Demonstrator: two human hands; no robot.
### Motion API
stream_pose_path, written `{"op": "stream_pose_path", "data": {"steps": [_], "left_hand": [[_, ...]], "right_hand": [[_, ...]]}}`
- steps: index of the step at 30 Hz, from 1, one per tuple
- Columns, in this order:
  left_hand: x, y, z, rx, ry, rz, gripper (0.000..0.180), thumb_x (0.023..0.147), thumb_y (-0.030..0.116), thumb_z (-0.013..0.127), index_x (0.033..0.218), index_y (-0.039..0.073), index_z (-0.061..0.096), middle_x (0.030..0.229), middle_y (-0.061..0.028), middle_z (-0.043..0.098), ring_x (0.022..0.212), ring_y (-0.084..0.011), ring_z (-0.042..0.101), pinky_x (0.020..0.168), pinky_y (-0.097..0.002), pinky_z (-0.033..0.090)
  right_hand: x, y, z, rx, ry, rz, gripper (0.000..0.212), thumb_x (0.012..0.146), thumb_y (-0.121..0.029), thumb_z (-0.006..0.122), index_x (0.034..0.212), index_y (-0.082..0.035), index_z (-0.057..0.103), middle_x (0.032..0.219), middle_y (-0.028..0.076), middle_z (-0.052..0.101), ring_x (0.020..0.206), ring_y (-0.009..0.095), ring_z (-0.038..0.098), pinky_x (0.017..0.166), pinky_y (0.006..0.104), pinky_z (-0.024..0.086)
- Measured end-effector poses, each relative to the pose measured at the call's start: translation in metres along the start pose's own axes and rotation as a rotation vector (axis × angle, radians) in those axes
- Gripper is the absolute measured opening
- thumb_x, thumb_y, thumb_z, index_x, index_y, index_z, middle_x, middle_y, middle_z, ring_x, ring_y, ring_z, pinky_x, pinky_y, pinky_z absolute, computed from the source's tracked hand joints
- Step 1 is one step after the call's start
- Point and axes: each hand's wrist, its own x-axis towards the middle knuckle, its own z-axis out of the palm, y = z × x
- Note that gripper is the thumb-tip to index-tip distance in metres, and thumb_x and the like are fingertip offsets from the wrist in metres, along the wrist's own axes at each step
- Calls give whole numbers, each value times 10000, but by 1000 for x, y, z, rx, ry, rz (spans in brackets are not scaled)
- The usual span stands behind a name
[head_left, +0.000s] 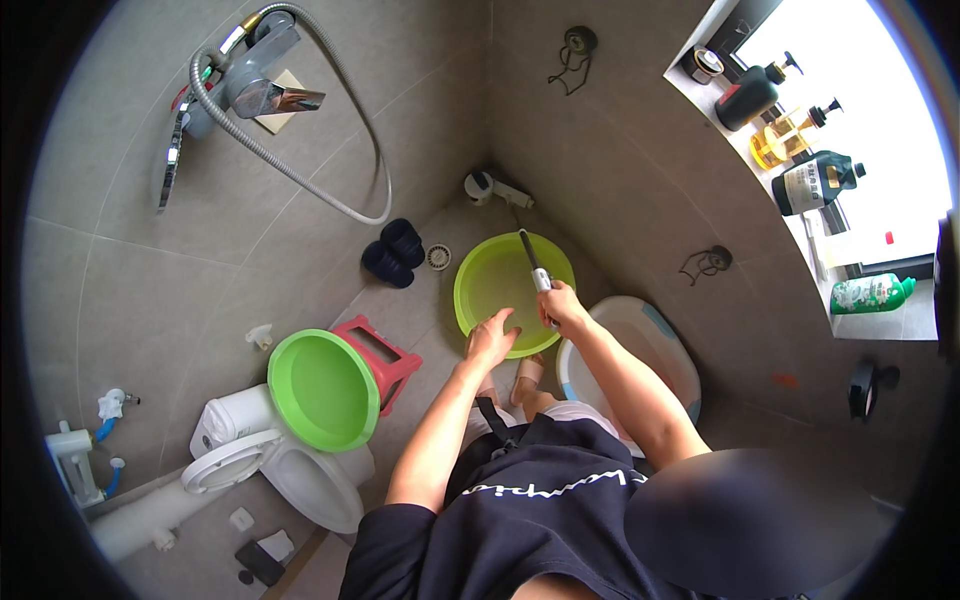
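- Hands: 2. Right hand holds 1 wand-like tool, white grip, dark shaft; fingers closed round the grip. Left hand looks bare, fingers loosely spread and curled; cannot tell if they touch the rim below.
- Tool location: centre of frame, over the yellow-green basin, shaft pointing up the frame and slightly left.
- Arms: 2, both coming from the lower edge. Right forearm runs up-left from lower right of centre; left runs up-right, elbow bent, hand lower in frame than the right.
- Basins: 2. Yellow-green basin at centre on the floor; green basin left of centre, overlapping 1 red stool in view.
- Tub: 1, white tub, just right of the yellow-green basin.
- Slippers: 2 dark slippers, beside 1 floor drain, above centre-left.
- Upper-right sill: 4 bottles, 1 jar.
- Wall hooks: 2 wire hooks, upper centre and right.
- Upper left: 1 shower hose.
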Motion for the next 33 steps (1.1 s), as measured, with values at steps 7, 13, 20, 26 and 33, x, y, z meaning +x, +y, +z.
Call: {"op": "stream_pose_path", "data": {"steps": [7,13,20,26,33], "left_hand": [[-11,-19,-8,7,10,-49,435,776,262,600,1159,75,513,1077,-176,580,992,-322,558,860,-383,442],[-15,-26,-14,-4,5,-106,441,772,263,604,1163,80,512,1036,-180,596,964,-332,572,837,-390,455],[-7,-23,-4,35,49,-1,443,763,263,603,1155,76,515,949,-179,620,888,-323,600,801,-402,467],[-5,-24,-4,-9,6,-44,441,767,268,598,1157,79,516,938,-179,622,886,-319,602,801,-389,468],[-14,-43,-4,-6,32,-70,436,770,283,603,1160,107,520,906,-178,630,871,-311,608,775,-386,476]], "right_hand": [[26,-21,31,-125,-20,-82,186,697,-37,466,877,8,461,548,85,492,412,169,468,355,313,337],[15,-29,31,-277,-66,-72,230,732,-63,456,949,14,462,573,94,516,438,166,498,362,308,353],[-1,-13,23,-276,-125,-62,222,746,-96,472,935,22,475,575,104,523,430,162,487,365,302,352],[-6,-32,3,291,-179,219,63,734,-12,484,793,5,471,571,53,493,418,99,455,343,222,323],[50,-41,-41,1189,-455,566,143,833,-126,445,760,-15,392,595,16,438,411,46,407,322,155,351]]}}
